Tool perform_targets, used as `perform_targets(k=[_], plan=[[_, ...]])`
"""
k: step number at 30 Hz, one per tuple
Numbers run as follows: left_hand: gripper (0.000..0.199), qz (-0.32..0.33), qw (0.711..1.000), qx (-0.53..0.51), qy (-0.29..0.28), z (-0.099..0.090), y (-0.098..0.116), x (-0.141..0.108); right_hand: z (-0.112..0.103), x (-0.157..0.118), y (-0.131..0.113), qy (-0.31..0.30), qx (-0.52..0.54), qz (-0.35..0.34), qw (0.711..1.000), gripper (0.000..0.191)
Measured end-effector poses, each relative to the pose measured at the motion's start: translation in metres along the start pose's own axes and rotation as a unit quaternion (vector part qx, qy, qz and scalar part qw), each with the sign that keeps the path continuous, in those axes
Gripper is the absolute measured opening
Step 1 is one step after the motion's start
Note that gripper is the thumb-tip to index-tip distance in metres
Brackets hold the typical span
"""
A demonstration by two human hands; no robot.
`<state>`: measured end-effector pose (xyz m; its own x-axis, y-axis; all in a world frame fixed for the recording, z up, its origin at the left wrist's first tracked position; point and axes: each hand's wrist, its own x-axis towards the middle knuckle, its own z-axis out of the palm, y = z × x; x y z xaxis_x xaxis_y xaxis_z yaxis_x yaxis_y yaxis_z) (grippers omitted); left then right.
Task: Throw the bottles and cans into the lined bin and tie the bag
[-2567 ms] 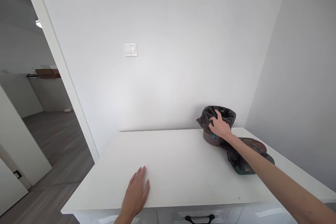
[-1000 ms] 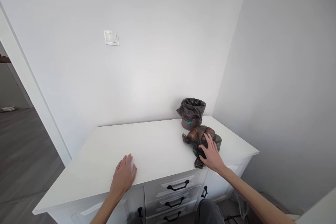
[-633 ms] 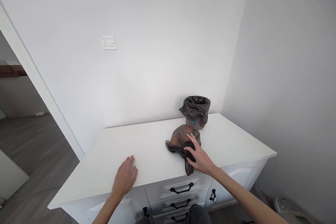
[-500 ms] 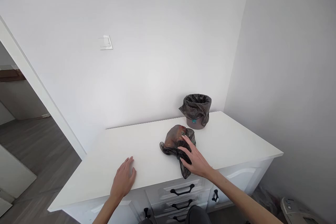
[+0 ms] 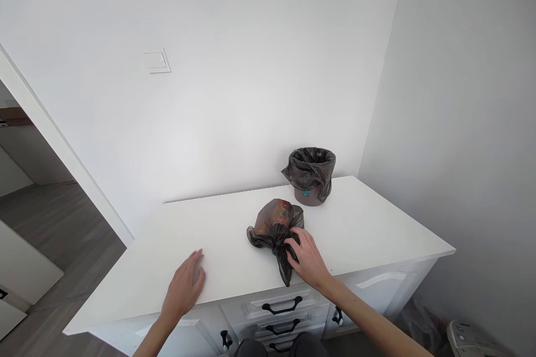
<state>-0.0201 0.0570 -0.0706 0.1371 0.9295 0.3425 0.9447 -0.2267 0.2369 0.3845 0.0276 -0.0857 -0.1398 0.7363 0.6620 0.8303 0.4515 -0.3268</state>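
Observation:
A knotted black see-through garbage bag (image 5: 268, 220) lies on the white countertop (image 5: 209, 228), with something reddish-brown inside. Its twisted ends reach toward the counter's front edge. My right hand (image 5: 307, 256) is at the knot's right side, fingers curled round the gathered plastic; the fingertips are partly lost against the dark film. My left hand (image 5: 183, 284) rests on the counter further left, holding nothing, thumb apart from the fingers. Behind the knotted bag stands a small bin (image 5: 307, 196), lined with a black bag (image 5: 312, 170) folded over its rim.
Below the counter are drawers with black handles (image 5: 282, 307) and cabinet doors. White walls rise behind and at the right, with a light switch (image 5: 158, 61) at the upper left. A doorway opens at the left. A pale appliance (image 5: 471, 340) sits at the lower right.
My right hand has come down from above the garbage bag to its knot, and its spread fingers have curled in. My left hand stays on the counter. The view has shifted slightly.

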Motion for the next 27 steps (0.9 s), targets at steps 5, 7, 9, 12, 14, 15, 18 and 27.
perform_targets(k=[5, 7, 9, 12, 14, 15, 18, 27], plan=[[0.049, 0.010, 1.000, 0.006, -0.003, 0.000, 0.000, 0.000, 0.014, 0.001, -0.008, 0.009, 0.008, 0.006, 1.000, 0.020], [0.048, 0.017, 1.000, 0.004, -0.001, 0.001, -0.001, 0.000, 0.019, 0.002, -0.012, 0.010, 0.019, 0.007, 1.000, 0.020], [0.046, 0.023, 1.000, 0.002, 0.003, 0.001, -0.003, -0.001, 0.023, 0.005, -0.016, 0.011, 0.030, 0.009, 0.999, 0.019], [0.046, 0.023, 1.000, -0.002, 0.003, 0.002, -0.006, -0.003, 0.029, 0.010, -0.024, 0.011, 0.045, 0.010, 0.999, 0.017], [0.046, 0.023, 1.000, -0.008, 0.005, 0.004, -0.008, -0.004, 0.033, 0.014, -0.030, 0.010, 0.056, 0.011, 0.998, 0.015], [0.046, 0.024, 1.000, -0.012, 0.006, 0.005, -0.010, -0.004, 0.036, 0.015, -0.033, 0.010, 0.060, 0.012, 0.998, 0.015], [0.045, 0.031, 0.999, -0.021, 0.013, 0.009, -0.014, -0.005, 0.041, 0.018, -0.039, 0.008, 0.066, 0.010, 0.998, 0.015], [0.034, 0.124, 0.989, -0.033, 0.067, 0.005, 0.010, -0.008, 0.022, 0.028, -0.047, -0.009, 0.037, -0.028, 0.999, 0.018]])
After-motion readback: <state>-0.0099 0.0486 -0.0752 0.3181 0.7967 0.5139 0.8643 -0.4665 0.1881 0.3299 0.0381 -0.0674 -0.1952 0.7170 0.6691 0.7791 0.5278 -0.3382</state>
